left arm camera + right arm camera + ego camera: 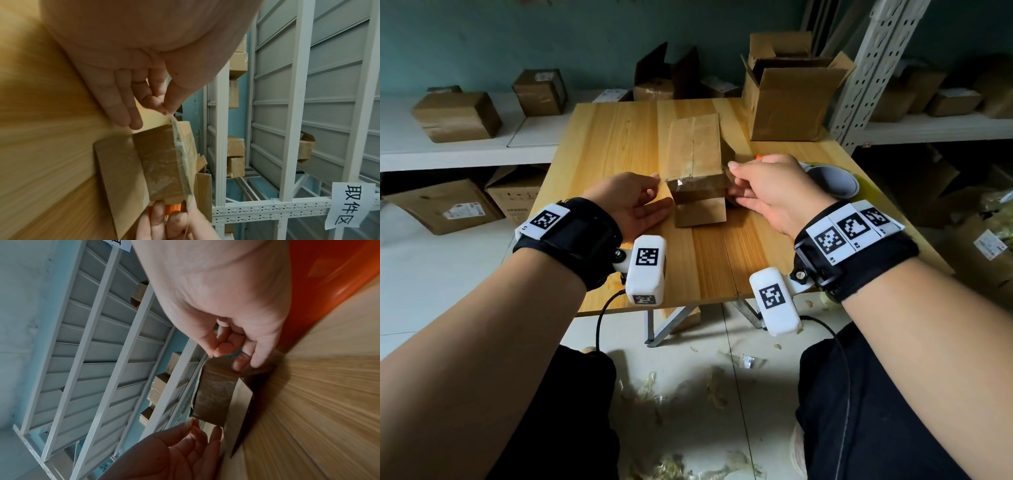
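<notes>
Tape tip: left hand pinches one end, right hand the other, so pull low & slow off the box mid table w/o shredding it.

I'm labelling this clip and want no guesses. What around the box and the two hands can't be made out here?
Contents of the box: its closed top hides them in every view.
Orange thing: left wrist view, mostly behind fingers of the right hand; its print is too small.
Grey round thing: head view, partly behind the right hand.
Tape strip pinched by left hand and right hand: nearly invisible in the head view, being clear.
</notes>
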A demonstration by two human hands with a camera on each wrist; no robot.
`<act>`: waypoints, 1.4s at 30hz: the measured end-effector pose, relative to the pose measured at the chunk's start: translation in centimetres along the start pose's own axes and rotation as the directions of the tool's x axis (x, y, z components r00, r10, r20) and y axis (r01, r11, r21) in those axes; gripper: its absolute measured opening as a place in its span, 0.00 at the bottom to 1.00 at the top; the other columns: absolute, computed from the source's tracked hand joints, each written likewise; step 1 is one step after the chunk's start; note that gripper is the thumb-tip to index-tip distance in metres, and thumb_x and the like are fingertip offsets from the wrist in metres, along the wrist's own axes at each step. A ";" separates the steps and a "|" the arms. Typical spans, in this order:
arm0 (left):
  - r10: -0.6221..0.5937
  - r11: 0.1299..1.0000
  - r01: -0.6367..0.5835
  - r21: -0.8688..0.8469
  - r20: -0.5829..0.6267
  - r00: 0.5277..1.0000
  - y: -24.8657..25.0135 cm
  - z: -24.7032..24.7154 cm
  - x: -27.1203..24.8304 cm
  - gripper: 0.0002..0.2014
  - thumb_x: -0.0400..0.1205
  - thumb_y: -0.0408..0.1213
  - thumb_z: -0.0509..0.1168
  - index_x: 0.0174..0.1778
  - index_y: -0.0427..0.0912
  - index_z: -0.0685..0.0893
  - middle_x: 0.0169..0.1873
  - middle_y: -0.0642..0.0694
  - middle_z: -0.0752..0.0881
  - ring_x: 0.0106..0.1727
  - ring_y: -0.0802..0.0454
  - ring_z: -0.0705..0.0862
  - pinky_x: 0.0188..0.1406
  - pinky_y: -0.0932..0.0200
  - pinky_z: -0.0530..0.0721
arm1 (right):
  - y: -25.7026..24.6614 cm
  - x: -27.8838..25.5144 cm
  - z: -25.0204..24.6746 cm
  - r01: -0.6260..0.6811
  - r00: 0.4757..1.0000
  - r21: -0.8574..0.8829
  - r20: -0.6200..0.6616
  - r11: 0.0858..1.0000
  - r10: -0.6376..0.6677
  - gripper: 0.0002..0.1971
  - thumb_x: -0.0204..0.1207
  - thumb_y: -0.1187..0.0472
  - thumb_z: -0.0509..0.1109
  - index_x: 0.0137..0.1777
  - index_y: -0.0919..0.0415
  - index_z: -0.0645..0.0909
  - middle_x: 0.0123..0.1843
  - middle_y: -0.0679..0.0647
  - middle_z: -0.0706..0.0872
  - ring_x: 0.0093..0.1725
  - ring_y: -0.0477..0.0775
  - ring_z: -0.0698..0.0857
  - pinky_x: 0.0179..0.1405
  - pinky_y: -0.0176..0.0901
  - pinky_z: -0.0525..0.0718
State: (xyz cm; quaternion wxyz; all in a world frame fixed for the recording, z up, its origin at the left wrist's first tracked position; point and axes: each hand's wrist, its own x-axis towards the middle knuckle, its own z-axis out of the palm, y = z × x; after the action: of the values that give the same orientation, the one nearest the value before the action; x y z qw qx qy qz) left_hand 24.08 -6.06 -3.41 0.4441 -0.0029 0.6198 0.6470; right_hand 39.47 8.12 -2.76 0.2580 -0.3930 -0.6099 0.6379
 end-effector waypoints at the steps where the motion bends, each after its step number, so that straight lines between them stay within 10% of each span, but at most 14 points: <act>1: 0.002 1.000 -0.002 -0.019 0.004 1.000 0.0 0.0 0.1 0.08 0.91 0.35 0.66 0.46 0.43 0.85 0.33 0.49 0.79 0.45 0.50 0.89 0.57 0.54 0.91 | 0.0 0.0 0.0 0.002 1.000 0.006 0.002 1.000 -0.002 0.05 0.85 0.63 0.76 0.52 0.63 0.84 0.41 0.54 0.87 0.45 0.53 0.90 0.68 0.58 0.88; 7: 0.011 0.994 -0.010 -0.105 0.015 1.000 -0.3 0.5 0.5 0.06 0.91 0.34 0.66 0.48 0.42 0.85 0.35 0.48 0.79 0.49 0.51 0.88 0.51 0.56 0.93 | 0.1 -0.1 0.1 0.021 1.000 0.030 -0.008 0.999 -0.020 0.06 0.85 0.61 0.77 0.51 0.62 0.84 0.47 0.57 0.89 0.59 0.59 0.92 0.68 0.56 0.88; 16: 0.023 0.991 -0.022 -0.134 0.004 1.000 -0.6 1.0 0.4 0.09 0.91 0.30 0.64 0.50 0.44 0.88 0.40 0.49 0.81 0.48 0.54 0.86 0.45 0.62 0.91 | 0.3 -0.1 0.5 0.002 1.000 0.046 -0.027 0.999 -0.001 0.08 0.84 0.60 0.78 0.55 0.64 0.85 0.48 0.57 0.90 0.56 0.56 0.91 0.59 0.49 0.91; 22: 0.003 0.985 0.007 -0.172 0.058 0.998 0.1 0.8 -0.7 0.05 0.90 0.36 0.69 0.49 0.46 0.88 0.23 0.50 0.81 0.42 0.53 0.82 0.46 0.62 0.87 | 0.0 -0.7 0.8 -0.140 0.990 0.378 0.048 0.915 0.132 0.06 0.84 0.71 0.74 0.58 0.64 0.88 0.46 0.56 0.90 0.54 0.53 0.90 0.66 0.57 0.90; 27: -0.015 0.969 0.036 -0.243 0.089 0.996 0.1 0.9 -1.6 0.06 0.87 0.39 0.73 0.44 0.44 0.88 0.28 0.49 0.81 0.37 0.52 0.81 0.45 0.60 0.85 | -0.8 -1.7 1.1 -0.212 0.977 0.509 0.090 0.834 0.194 0.04 0.86 0.70 0.72 0.52 0.64 0.87 0.39 0.54 0.85 0.43 0.48 0.84 0.48 0.44 0.88; 31: -0.010 0.960 0.033 -0.279 0.083 0.996 -0.2 1.3 -2.0 0.07 0.87 0.37 0.72 0.43 0.44 0.88 0.28 0.49 0.82 0.37 0.54 0.81 0.47 0.61 0.83 | -1.1 -2.2 1.0 -0.224 0.974 0.548 0.100 0.806 0.202 0.08 0.87 0.72 0.70 0.46 0.64 0.86 0.39 0.55 0.84 0.42 0.48 0.83 0.52 0.41 0.87; 36: -0.038 0.923 0.077 -0.378 0.110 0.993 -0.5 1.6 -2.0 0.06 0.87 0.35 0.72 0.58 0.41 0.89 0.46 0.43 0.81 0.41 0.51 0.83 0.52 0.62 0.88 | -1.2 -2.4 1.2 -0.244 0.969 0.564 0.108 0.789 0.222 0.04 0.87 0.70 0.71 0.49 0.65 0.84 0.41 0.55 0.84 0.44 0.49 0.83 0.69 0.47 0.86; 40: -0.037 0.926 0.093 -0.367 0.158 0.987 -0.5 2.0 -2.7 0.05 0.89 0.36 0.69 0.55 0.37 0.84 0.62 0.37 0.85 0.47 0.44 0.88 0.33 0.51 0.92 | -1.7 -2.6 1.0 -0.276 0.961 0.636 0.152 0.721 0.233 0.02 0.87 0.69 0.72 0.51 0.66 0.84 0.41 0.57 0.85 0.43 0.51 0.86 0.51 0.49 0.90; 42: -0.003 0.920 0.066 -0.386 0.160 0.987 -0.3 2.0 -2.9 0.05 0.90 0.34 0.66 0.59 0.38 0.84 0.71 0.38 0.84 0.52 0.45 0.88 0.43 0.53 0.91 | -1.8 -2.6 0.8 -0.294 0.956 0.645 0.201 0.705 0.215 0.04 0.86 0.67 0.73 0.57 0.67 0.86 0.49 0.61 0.91 0.53 0.58 0.92 0.54 0.57 0.94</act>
State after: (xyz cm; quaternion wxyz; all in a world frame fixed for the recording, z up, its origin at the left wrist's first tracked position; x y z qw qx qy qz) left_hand 27.08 -6.17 -1.55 0.4932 -0.0512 0.4419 0.7476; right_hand 40.02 5.83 -0.53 0.2567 -0.3186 -0.2939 0.8638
